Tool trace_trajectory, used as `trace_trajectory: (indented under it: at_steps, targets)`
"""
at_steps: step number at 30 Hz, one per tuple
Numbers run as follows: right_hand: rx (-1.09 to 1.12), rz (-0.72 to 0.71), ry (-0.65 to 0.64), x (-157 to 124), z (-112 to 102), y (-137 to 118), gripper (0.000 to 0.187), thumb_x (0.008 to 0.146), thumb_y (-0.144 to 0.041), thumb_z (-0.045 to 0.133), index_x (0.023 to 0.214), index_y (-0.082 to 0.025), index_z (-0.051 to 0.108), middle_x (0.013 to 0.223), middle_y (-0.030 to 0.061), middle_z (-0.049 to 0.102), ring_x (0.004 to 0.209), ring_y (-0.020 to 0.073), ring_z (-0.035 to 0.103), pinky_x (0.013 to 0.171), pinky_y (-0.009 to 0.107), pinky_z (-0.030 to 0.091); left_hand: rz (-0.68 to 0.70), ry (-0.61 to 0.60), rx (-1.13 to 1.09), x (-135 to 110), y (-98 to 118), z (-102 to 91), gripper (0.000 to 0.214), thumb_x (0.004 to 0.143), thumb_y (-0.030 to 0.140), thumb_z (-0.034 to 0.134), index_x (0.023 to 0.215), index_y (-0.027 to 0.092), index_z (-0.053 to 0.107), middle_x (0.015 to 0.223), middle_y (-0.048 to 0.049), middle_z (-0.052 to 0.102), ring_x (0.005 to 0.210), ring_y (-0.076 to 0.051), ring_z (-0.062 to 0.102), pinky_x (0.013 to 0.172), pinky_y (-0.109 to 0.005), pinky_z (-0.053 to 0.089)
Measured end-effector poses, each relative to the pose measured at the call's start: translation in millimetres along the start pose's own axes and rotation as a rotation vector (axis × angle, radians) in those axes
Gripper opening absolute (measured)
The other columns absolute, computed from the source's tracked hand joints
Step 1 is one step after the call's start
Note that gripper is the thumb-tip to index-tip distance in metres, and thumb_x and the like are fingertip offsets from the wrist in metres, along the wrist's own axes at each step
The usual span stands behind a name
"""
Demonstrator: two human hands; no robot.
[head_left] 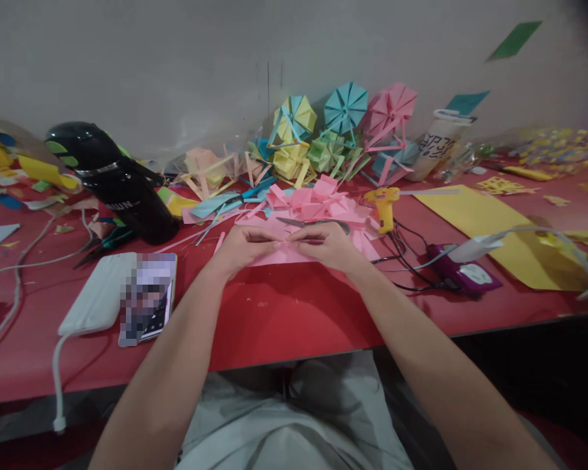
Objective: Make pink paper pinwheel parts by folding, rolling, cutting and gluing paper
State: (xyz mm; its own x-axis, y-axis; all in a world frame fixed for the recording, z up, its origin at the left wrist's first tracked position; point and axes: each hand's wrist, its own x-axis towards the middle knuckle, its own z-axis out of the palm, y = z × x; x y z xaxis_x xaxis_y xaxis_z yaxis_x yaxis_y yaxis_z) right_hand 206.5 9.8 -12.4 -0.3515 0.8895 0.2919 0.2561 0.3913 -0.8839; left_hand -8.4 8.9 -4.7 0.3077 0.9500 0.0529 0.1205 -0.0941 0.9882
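Observation:
My left hand and my right hand meet over the table's front middle, thumbs and fingertips pinched together. Between them is a small piece of pink paper, mostly covered by the fingers. Pink paper sheets lie flat just beneath the hands. Right behind, folded pink paper pieces form a loose heap. A pair of scissors lies in front of that heap, its pointed dark blades showing and the rest partly behind my right hand. To the right stands a yellow glue gun with a glue stick in its back.
A black bottle, a white power bank and a phone are on the left. Folded paper umbrellas lean along the wall. Rightward lie a purple power strip with cables, yellow paper and a cup.

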Motion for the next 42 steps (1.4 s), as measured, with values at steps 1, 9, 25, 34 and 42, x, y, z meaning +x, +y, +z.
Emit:
trace_trajectory:
  at_steps: [1,9,25,34,42]
  targets:
    - [-0.006,-0.002,-0.001,0,0,0,0.018,0.074,-0.024,0.068,0.087,-0.022,0.081,0.094,0.0048,0.079,0.088,0.0205,0.073,0.083,0.033,0.057,-0.013,-0.003,-0.016,0,0,-0.2,0.026,0.061,0.035,0.087,0.081,0.020,0.081,0.088,-0.0071,0.079,0.084,-0.021,0.071,0.081,-0.033,0.055]
    - [-0.023,0.011,-0.026,0,1,3,0.022,0.074,-0.025,0.066,0.090,-0.022,0.081,0.094,0.0044,0.079,0.089,0.0205,0.073,0.082,0.033,0.058,-0.008,-0.007,0.116,1,2,0.0,0.024,0.064,0.035,0.083,0.080,0.018,0.079,0.087,-0.0078,0.078,0.085,-0.023,0.071,0.081,-0.035,0.054]
    - [-0.251,-0.080,-0.245,-3,-1,8,0.016,0.081,-0.020,0.062,0.088,-0.019,0.076,0.089,0.0046,0.074,0.078,0.0157,0.065,0.074,0.028,0.049,0.081,-0.139,0.562,-10,1,2.6,0.014,0.080,0.033,0.068,0.083,0.023,0.078,0.086,-0.0041,0.076,0.081,-0.022,0.067,0.079,-0.032,0.049]
    - [-0.490,-0.109,-0.390,-3,5,-6,0.020,0.082,-0.006,0.061,0.091,-0.016,0.076,0.093,0.0070,0.073,0.084,0.0153,0.064,0.077,0.026,0.045,0.078,-0.266,0.981,-15,13,6.6,0.024,0.082,0.017,0.056,0.093,0.024,0.076,0.100,-0.0038,0.076,0.094,-0.023,0.068,0.083,-0.032,0.048]
    - [-0.705,0.017,-0.506,-1,3,-28,0.024,0.085,-0.007,0.056,0.100,-0.015,0.073,0.106,0.0082,0.073,0.095,0.0187,0.065,0.077,0.025,0.042,0.151,-0.366,1.258,-23,22,11.5,0.029,0.085,0.007,0.048,0.101,0.020,0.069,0.108,-0.0070,0.072,0.105,-0.024,0.066,0.079,-0.029,0.049]
